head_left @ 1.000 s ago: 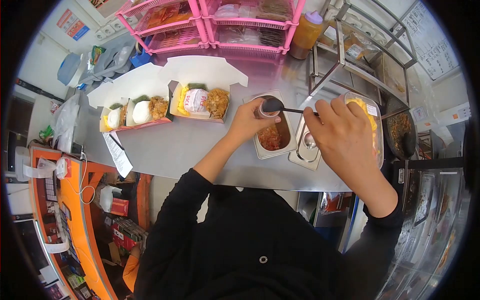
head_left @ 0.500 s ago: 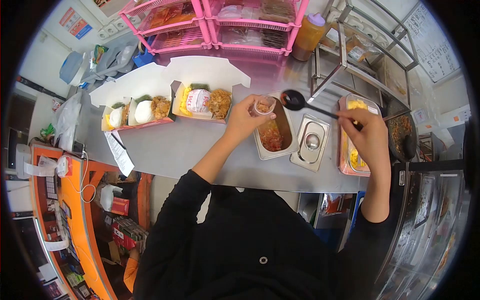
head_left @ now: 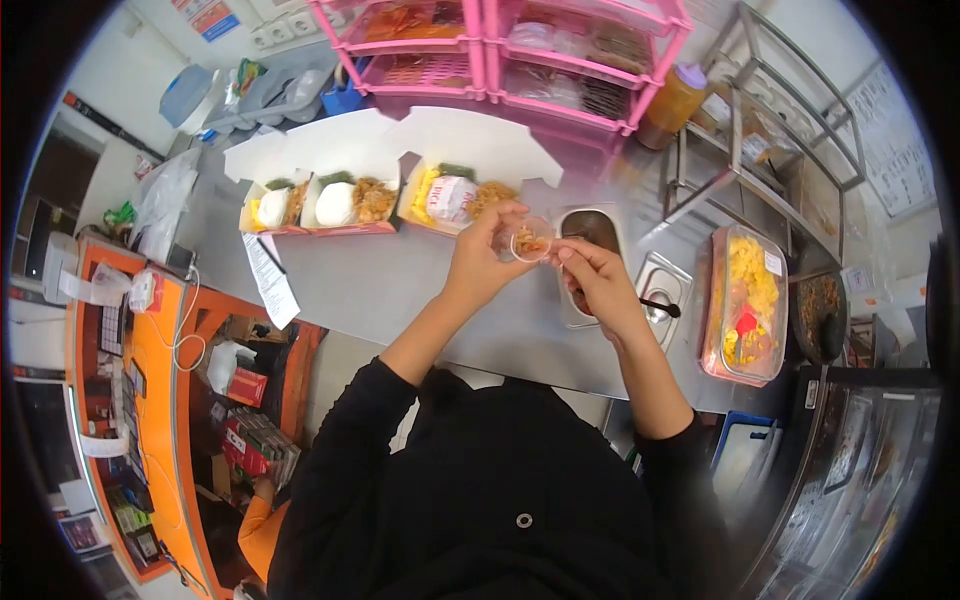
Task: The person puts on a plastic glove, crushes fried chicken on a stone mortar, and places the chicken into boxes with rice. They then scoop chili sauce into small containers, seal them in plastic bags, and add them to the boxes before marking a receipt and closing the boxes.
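Note:
Between the thumb and fingers of my left hand (head_left: 482, 262) is a small clear plastic cup (head_left: 530, 241) with orange-red relish in it, tipped toward me. My right hand (head_left: 600, 290) is closed in a pinch at the cup's right rim. Under that hand stands a steel food pan (head_left: 578, 318), with its relish mostly covered by the hand. A black spoon's handle (head_left: 662, 306) juts out past the right hand over the steel lid (head_left: 662, 275); its bowl is hidden.
Open meal boxes (head_left: 330, 228) with rice and fried chicken stand at the back left, near a receipt (head_left: 268, 280). Right of the lid is a clear tub (head_left: 745, 310) of yellow food. Pink baskets (head_left: 490, 75), a sauce bottle (head_left: 672, 105) and a steel rack (head_left: 770, 150) line the back.
My right hand has let go of the spoon and moved left to the cup. The spoon is now lower, across the pan and lid. The view has shifted, so the counter appears further right.

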A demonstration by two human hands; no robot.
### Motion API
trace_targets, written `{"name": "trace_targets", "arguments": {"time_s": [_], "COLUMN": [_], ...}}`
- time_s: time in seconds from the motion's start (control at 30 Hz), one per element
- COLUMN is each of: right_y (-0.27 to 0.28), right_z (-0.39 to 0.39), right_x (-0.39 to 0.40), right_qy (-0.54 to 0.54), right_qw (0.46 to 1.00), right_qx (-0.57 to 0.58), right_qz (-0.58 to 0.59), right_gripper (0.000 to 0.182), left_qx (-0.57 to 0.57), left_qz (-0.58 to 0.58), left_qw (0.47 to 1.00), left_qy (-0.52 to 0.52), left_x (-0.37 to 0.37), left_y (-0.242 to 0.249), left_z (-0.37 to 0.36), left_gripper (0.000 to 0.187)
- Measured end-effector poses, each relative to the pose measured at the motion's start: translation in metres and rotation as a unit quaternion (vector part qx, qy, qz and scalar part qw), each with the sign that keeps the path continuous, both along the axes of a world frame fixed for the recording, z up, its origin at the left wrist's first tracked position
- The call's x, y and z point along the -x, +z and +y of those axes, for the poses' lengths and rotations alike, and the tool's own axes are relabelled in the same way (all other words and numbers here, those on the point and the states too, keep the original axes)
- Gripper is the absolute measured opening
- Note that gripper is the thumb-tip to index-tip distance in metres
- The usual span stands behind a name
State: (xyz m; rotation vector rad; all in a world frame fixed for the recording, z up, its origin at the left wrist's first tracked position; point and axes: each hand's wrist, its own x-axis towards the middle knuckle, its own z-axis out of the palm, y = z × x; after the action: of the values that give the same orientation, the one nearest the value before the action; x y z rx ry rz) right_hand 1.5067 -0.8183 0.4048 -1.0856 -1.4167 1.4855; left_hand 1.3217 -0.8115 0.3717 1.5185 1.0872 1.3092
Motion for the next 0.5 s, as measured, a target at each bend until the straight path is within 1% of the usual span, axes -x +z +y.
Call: {"name": "trace_targets", "arguments": {"time_s": [0.03, 0.13, 0.17, 0.3, 0.4, 0.43, 0.47, 0.5], "right_y": [-0.002, 0.001, -0.003, -0.008, -0.011, -0.019, -0.027, -0.035], "right_z": [0.0, 0.003, 0.006, 0.01, 0.011, 0.011, 0.01, 0.007], "right_x": [0.011, 0.049, 0.063, 0.13, 0.18, 0.194, 0.207, 0.219], "right_qy": [0.016, 0.062, 0.067, 0.081, 0.101, 0.111, 0.119, 0.128], "right_qw": [0.989, 0.946, 0.933, 0.933, 0.934, 0.931, 0.928, 0.922], "right_qx": [0.118, 0.245, 0.268, 0.254, 0.243, 0.246, 0.251, 0.264], "right_qz": [0.093, 0.205, 0.231, 0.243, 0.24, 0.244, 0.248, 0.253], "right_gripper": [0.021, 0.022, 0.016, 0.009, 0.007, 0.006, 0.006, 0.006], "left_qx": [-0.001, 0.004, 0.014, 0.008, -0.054, 0.039, 0.134, 0.227], "left_qz": [-0.007, -0.021, -0.022, -0.026, -0.006, -0.09, -0.176, -0.261], "left_qw": [1.0, 1.0, 1.0, 1.0, 0.988, 0.989, 0.972, 0.937], "left_qy": [0.002, 0.009, 0.011, 0.012, 0.144, 0.114, 0.082, 0.047], "left_x": [0.011, 0.047, 0.061, 0.123, 0.183, 0.198, 0.21, 0.222], "left_y": [0.0, -0.001, -0.002, 0.004, -0.011, -0.014, -0.018, -0.022], "left_z": [-0.004, -0.012, -0.015, -0.033, -0.056, -0.064, -0.074, -0.082], "left_gripper": [0.058, 0.065, 0.067, 0.073, 0.055, 0.049, 0.045, 0.043]}}
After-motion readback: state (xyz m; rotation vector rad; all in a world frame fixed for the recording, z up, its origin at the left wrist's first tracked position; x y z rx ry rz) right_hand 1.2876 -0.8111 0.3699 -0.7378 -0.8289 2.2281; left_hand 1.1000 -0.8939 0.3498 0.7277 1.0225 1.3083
